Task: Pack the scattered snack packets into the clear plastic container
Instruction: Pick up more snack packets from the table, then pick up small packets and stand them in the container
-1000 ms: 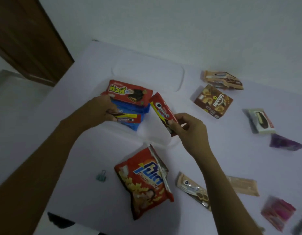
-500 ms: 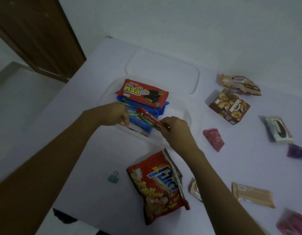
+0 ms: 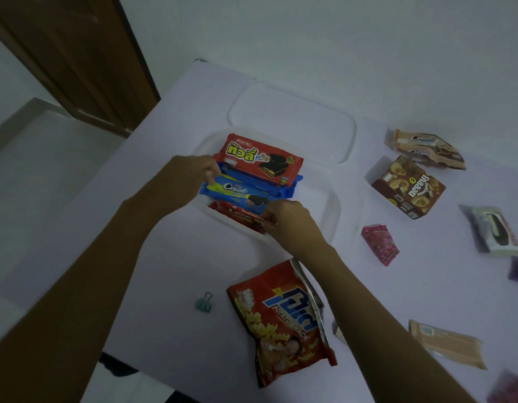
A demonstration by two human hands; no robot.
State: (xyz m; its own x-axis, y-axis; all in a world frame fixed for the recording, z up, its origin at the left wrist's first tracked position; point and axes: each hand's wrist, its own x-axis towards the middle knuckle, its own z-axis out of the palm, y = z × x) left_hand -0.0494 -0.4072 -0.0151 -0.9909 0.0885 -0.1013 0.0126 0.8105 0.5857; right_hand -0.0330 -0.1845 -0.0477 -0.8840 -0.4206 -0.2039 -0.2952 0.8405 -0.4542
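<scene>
While our left grip (image 3: 191,175) pinches the left end of the blue Cream-O packet (image 3: 237,191) inside the clear plastic container (image 3: 334,205), our right grip (image 3: 287,222) pinches a red biscuit packet (image 3: 237,215) at the container's near wall; a red potato-snack bag (image 3: 281,321) lies nearer us on the surface (image 3: 164,271).

Stacked packets (image 3: 260,161) crowd the container (image 3: 337,207); right end free.

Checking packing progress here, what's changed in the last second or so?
The right hand lowered the red cookie packet into the clear container, against its near wall, still gripping it. The left hand now pinches the blue Cream-O packet. The red wafer packet, chip bag and binder clip stayed put.
</scene>
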